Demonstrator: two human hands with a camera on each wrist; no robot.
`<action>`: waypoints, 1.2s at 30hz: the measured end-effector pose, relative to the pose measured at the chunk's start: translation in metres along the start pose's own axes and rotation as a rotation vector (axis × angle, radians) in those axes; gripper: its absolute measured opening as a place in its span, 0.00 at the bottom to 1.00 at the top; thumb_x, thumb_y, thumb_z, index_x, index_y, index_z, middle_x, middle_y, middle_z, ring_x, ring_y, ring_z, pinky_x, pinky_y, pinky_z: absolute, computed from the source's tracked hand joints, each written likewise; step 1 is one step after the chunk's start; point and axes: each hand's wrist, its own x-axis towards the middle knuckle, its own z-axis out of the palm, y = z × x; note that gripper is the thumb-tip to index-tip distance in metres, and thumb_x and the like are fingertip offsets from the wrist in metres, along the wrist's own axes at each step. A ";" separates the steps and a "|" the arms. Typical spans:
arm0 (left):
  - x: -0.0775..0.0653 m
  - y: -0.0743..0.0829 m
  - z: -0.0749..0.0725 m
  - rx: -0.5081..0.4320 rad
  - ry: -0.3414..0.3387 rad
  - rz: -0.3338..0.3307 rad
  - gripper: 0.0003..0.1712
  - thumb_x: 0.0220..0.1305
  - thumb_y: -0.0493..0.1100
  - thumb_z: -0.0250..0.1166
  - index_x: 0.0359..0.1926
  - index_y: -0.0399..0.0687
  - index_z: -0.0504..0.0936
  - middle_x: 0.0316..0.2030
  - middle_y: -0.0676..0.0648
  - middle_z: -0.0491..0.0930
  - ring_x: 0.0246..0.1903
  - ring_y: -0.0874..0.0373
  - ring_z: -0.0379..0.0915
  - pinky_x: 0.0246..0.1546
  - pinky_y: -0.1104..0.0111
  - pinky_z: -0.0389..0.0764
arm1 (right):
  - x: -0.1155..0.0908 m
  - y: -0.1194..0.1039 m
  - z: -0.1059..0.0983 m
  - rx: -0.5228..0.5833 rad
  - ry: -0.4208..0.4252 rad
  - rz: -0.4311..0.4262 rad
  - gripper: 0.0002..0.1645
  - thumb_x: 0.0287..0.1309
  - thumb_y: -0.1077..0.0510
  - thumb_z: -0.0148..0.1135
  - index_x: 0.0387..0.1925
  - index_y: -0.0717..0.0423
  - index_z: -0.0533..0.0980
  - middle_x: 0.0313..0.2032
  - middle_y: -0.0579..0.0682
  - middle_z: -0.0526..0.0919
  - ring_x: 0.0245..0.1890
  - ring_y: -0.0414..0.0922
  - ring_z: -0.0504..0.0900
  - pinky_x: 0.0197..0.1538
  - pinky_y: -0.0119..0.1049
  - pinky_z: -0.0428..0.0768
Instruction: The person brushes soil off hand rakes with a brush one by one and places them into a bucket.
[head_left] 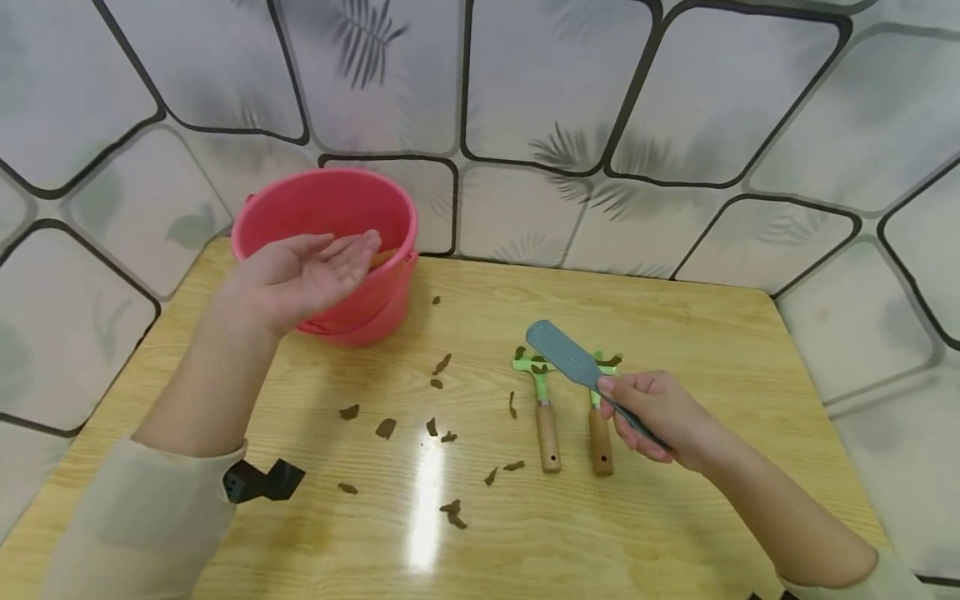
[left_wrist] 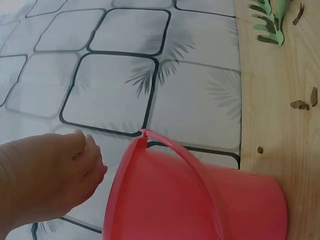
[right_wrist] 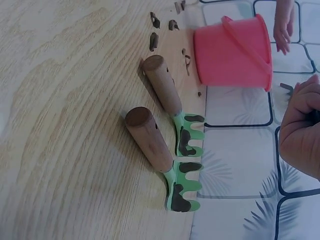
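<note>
My left hand (head_left: 315,279) is held palm up at the rim of a pink bucket (head_left: 360,321), fingers loosely bent and holding nothing. In the left wrist view the left hand (left_wrist: 55,175) hovers just outside the bucket's mouth (left_wrist: 117,200). My right hand (head_left: 648,412) grips a grey spatula (head_left: 562,350) by its thin handle, the flat blade pointing up and left. Below the blade lie two small hand rakes with wooden handles: the left rake (head_left: 549,437) and the right rake (head_left: 601,446). Their green heads carry brown patches.
Several brown scraps (head_left: 386,428) are scattered over the wooden table (head_left: 300,542). A patterned wall covering (head_left: 525,217) rises right behind the table's back edge. Something orange-brown (head_left: 382,257) shows inside the bucket, partly covered by the left hand.
</note>
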 end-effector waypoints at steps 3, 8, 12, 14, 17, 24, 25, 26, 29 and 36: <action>-0.001 -0.006 -0.003 0.064 -0.039 -0.012 0.34 0.70 0.35 0.52 0.73 0.53 0.53 0.66 0.46 0.65 0.67 0.54 0.58 0.67 0.65 0.64 | -0.001 0.001 -0.002 -0.004 0.008 0.002 0.25 0.69 0.45 0.48 0.28 0.64 0.71 0.10 0.43 0.71 0.04 0.33 0.61 0.06 0.35 0.51; 0.000 -0.021 -0.014 0.215 -0.084 -0.047 0.33 0.71 0.37 0.52 0.73 0.51 0.53 0.69 0.48 0.60 0.69 0.56 0.53 0.69 0.67 0.59 | -0.004 0.000 -0.008 -0.011 0.035 -0.007 0.24 0.69 0.45 0.48 0.27 0.61 0.71 0.10 0.43 0.71 0.04 0.33 0.62 0.05 0.34 0.53; 0.008 -0.037 -0.032 0.445 -0.088 -0.084 0.32 0.74 0.41 0.46 0.74 0.47 0.47 0.73 0.48 0.51 0.71 0.55 0.48 0.71 0.67 0.53 | -0.004 -0.002 -0.012 -0.011 0.053 -0.011 0.24 0.69 0.45 0.48 0.26 0.59 0.72 0.10 0.43 0.71 0.03 0.33 0.61 0.06 0.38 0.51; 0.013 -0.044 -0.042 0.541 -0.088 -0.114 0.32 0.75 0.42 0.42 0.74 0.45 0.43 0.73 0.46 0.48 0.72 0.53 0.45 0.72 0.66 0.51 | -0.004 -0.004 -0.014 -0.013 0.060 -0.011 0.24 0.69 0.45 0.48 0.25 0.59 0.72 0.10 0.43 0.71 0.03 0.33 0.61 0.06 0.38 0.49; 0.022 -0.053 -0.056 0.634 -0.078 -0.165 0.31 0.76 0.43 0.38 0.73 0.41 0.42 0.73 0.42 0.45 0.72 0.51 0.43 0.72 0.65 0.50 | -0.005 -0.004 -0.017 -0.014 0.065 -0.006 0.23 0.69 0.46 0.48 0.25 0.58 0.72 0.10 0.43 0.71 0.03 0.33 0.61 0.07 0.39 0.48; 0.042 -0.076 -0.086 0.763 -0.047 -0.256 0.29 0.77 0.43 0.32 0.72 0.33 0.42 0.72 0.36 0.44 0.72 0.46 0.43 0.72 0.62 0.48 | -0.005 0.001 -0.024 0.000 0.080 -0.010 0.23 0.69 0.46 0.48 0.25 0.60 0.72 0.10 0.43 0.71 0.03 0.33 0.61 0.08 0.42 0.46; 0.045 -0.080 -0.090 0.772 -0.040 -0.269 0.29 0.77 0.42 0.32 0.72 0.32 0.42 0.72 0.35 0.44 0.72 0.46 0.44 0.72 0.61 0.48 | -0.005 0.002 -0.025 -0.001 0.083 -0.008 0.23 0.69 0.46 0.48 0.25 0.59 0.72 0.10 0.43 0.71 0.03 0.33 0.61 0.08 0.41 0.47; 0.048 -0.083 -0.094 0.781 -0.033 -0.279 0.29 0.77 0.42 0.32 0.71 0.32 0.43 0.72 0.34 0.45 0.71 0.45 0.44 0.72 0.61 0.48 | -0.006 0.003 -0.026 0.001 0.084 -0.007 0.23 0.69 0.46 0.49 0.25 0.60 0.72 0.10 0.43 0.71 0.03 0.33 0.61 0.08 0.41 0.47; 0.056 -0.095 -0.105 0.805 -0.016 -0.308 0.28 0.77 0.42 0.32 0.71 0.31 0.44 0.71 0.33 0.46 0.71 0.45 0.44 0.72 0.60 0.49 | -0.007 0.006 -0.029 0.004 0.088 0.000 0.23 0.69 0.46 0.48 0.25 0.59 0.72 0.10 0.43 0.71 0.03 0.33 0.62 0.08 0.40 0.47; 0.080 -0.123 -0.120 0.818 0.042 -0.317 0.27 0.75 0.39 0.37 0.69 0.28 0.50 0.68 0.30 0.54 0.69 0.42 0.50 0.71 0.60 0.54 | -0.011 0.011 -0.036 -0.011 0.113 0.025 0.24 0.69 0.44 0.48 0.26 0.58 0.72 0.10 0.43 0.71 0.04 0.33 0.62 0.06 0.33 0.53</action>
